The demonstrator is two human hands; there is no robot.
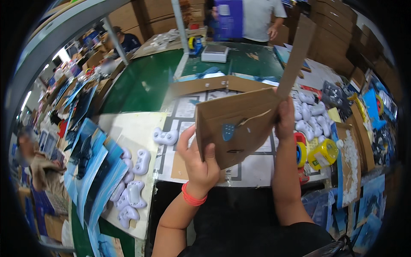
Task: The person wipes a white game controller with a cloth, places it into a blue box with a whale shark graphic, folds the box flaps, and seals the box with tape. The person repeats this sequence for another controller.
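A brown cardboard piece (253,128) with folded edges and a long raised flap is held up above the table, tilted. My left hand (202,160) grips its lower left edge, with the thumb on the near face; a red band circles that wrist. My right hand (285,119) holds its right edge, just below the flap. The cardboard face shows a blue patch with light dots, a dark slot and a torn strip. Left of my left hand lies a white game controller (165,136). Beyond the piece, a cardboard strip (199,86) stands on the table.
Several white controllers lie left (136,194) and right (311,119). A yellow jar (322,154) stands beside a red tape dispenser (303,175) and a tray of small white pieces (359,189). Blue printed boards (96,180) lean at left. A person (260,19) stands across the table.
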